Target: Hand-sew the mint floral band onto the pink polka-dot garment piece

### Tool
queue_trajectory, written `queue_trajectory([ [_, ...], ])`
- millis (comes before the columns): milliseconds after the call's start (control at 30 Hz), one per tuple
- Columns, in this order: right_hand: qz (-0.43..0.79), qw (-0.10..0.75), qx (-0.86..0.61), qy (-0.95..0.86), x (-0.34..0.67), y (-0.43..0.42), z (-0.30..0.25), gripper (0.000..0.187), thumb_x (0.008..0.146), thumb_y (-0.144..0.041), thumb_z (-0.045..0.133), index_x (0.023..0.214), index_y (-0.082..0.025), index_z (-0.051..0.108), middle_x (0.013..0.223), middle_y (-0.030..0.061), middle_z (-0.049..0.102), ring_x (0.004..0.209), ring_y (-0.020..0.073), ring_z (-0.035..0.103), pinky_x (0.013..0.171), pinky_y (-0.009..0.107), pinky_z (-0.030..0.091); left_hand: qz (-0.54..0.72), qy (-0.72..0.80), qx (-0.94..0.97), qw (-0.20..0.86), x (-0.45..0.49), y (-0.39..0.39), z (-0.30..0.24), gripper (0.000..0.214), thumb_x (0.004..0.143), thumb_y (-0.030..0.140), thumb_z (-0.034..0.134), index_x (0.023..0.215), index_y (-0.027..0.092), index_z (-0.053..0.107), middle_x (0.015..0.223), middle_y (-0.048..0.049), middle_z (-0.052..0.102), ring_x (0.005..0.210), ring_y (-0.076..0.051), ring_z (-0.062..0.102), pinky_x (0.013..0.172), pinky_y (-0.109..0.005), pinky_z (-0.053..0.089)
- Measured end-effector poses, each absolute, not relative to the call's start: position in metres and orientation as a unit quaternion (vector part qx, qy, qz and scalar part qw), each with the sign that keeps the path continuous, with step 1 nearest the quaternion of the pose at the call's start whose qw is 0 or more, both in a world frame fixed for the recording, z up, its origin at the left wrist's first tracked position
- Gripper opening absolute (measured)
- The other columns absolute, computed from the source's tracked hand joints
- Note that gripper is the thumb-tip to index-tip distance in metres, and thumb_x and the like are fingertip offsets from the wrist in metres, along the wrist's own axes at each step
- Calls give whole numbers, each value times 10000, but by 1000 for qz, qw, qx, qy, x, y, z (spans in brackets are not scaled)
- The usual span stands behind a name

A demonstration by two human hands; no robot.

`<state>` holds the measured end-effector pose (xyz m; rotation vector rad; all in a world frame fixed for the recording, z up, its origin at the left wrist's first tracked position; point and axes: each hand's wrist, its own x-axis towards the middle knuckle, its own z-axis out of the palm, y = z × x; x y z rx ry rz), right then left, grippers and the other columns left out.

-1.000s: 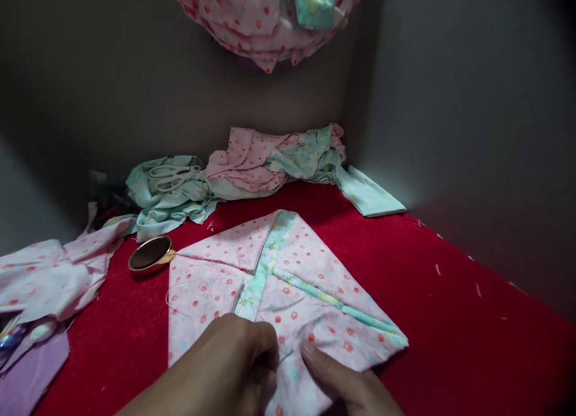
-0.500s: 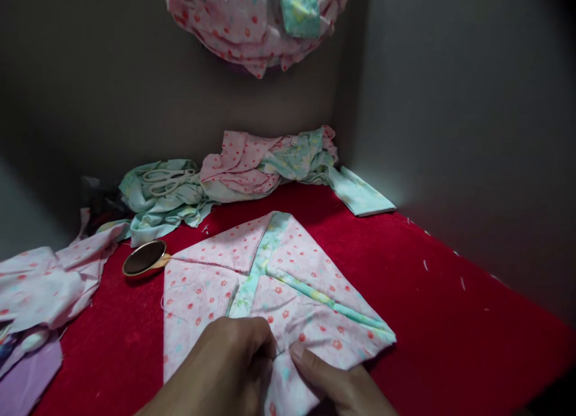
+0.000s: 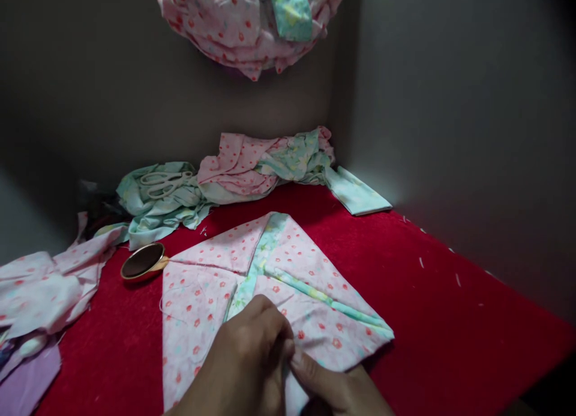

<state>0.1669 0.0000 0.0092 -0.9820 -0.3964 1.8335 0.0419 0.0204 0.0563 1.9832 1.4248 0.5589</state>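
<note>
A folded piece of pink floral fabric (image 3: 310, 320) with mint-green strips between its panels lies in front of me, its corners pointing outward. My left hand (image 3: 252, 356) is closed over the near part of it, thumb and fingers drawn together in a pinch at the fabric. Right beside it, my right hand (image 3: 335, 386) grips the near edge, its thumb on top and its other fingers hidden underneath. The two hands meet at the fingertips. Whether a needle or anything small sits between them I cannot make out. A loose thread curls at the fabric's left edge.
An oval hand mirror (image 3: 143, 261) lies by the left corner. White-handled scissors (image 3: 166, 183) rest on crumpled green cloth at the back. A folded mint cloth (image 3: 357, 191) lies by the right wall. Thread bits dot the red table cover (image 3: 450, 320). A pink cloth bundle (image 3: 252, 32) hangs above.
My left hand has moved up and right, closer to the right thumb, covering more of the fabric. The view has shifted slightly; the other things stay in place.
</note>
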Motion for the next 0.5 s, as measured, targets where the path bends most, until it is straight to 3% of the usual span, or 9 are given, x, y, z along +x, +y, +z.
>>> queue_trajectory([
  [167,743,486,-420,-190,168,1,17,612,585,-320,785,1158,-193,612,790,71,717,817,268,630,829,381,437,175,542,763,305,49,23,57,148,791,137,398,651,179,421,786,-58,507,631,-142,503,567,-249,392],
  [300,767,473,-396,-177,168,3,16,657,559,-326,793,1170,-175,604,832,79,720,803,278,633,777,377,457,253,513,761,307,53,23,59,154,834,188,375,688,180,423,783,-57,510,651,-146,497,589,-257,391],
  [400,800,470,-348,-131,168,4,11,705,553,-321,799,1208,-209,564,957,69,704,907,273,618,828,372,438,329,528,681,387,48,28,66,214,889,285,370,723,179,453,643,-4,510,557,-107,458,505,-205,359],
  [500,830,449,-312,-111,168,5,6,695,580,-319,781,1219,-191,542,948,75,702,946,275,610,891,401,396,364,546,553,514,37,37,73,310,901,412,369,724,175,462,461,47,466,372,-64,357,364,-161,268],
])
